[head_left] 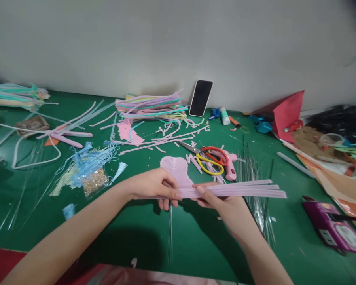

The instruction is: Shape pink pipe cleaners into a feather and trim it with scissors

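A flat bundle of lilac pipe cleaners (246, 189) lies crosswise in both hands, its loose ends sticking out to the right. My left hand (157, 185) pinches the bundle near its left part, thumb on top and fingers curled beneath. Close beside it, my right hand (221, 201) grips the same strips between thumb and fingers. A lilac petal-shaped piece with a wavy edge (175, 167) rises behind the strips, and how it joins them is hidden by my fingers. Thin wires (170, 233) hang below my left hand.
Behind my hands lie scissors (207, 158) and a pink glue gun (230, 167). A phone (201, 98) leans on the wall beside bundled pipe cleaners (151, 106). Blue tassels (89, 160) and a bag of gold beads (95, 181) are left; a purple device (334, 225) sits right.
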`<state>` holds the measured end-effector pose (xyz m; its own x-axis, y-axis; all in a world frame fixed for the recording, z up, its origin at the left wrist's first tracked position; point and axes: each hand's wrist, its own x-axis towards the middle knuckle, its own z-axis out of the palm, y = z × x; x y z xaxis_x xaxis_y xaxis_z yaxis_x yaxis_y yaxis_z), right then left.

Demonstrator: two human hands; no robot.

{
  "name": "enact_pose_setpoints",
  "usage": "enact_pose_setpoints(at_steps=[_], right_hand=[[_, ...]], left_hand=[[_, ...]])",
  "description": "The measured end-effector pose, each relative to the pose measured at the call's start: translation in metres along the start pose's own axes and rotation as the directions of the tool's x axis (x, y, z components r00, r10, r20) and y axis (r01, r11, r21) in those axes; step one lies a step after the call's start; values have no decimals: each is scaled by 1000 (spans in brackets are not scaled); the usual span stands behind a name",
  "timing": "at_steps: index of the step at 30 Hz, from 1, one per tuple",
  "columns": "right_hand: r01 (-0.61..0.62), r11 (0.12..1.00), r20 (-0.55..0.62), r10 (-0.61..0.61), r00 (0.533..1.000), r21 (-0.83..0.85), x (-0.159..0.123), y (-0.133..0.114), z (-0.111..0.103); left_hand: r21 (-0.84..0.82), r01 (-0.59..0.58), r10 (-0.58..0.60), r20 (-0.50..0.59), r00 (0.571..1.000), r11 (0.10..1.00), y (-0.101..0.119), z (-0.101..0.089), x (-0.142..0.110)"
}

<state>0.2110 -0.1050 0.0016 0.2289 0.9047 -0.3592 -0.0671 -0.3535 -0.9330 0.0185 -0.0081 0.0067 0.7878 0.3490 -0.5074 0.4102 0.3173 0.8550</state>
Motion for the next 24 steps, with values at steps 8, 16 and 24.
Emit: enact_pose_setpoints(at_steps=[8,16,24], right_hand=[[-80,994,-338,102,936,79,-16,17,-65],[-184,958,-425,75,902,-221,-38,33,-94],[-208,937,-364,96,926,-281,-34,31,-104]], left_hand=[[651,325,266,-640,721,686,1,-16,-11],[525,295,126,-624,772,798,-2,-25,13],[479,318,60,-622,781,818,5,-28,20]])
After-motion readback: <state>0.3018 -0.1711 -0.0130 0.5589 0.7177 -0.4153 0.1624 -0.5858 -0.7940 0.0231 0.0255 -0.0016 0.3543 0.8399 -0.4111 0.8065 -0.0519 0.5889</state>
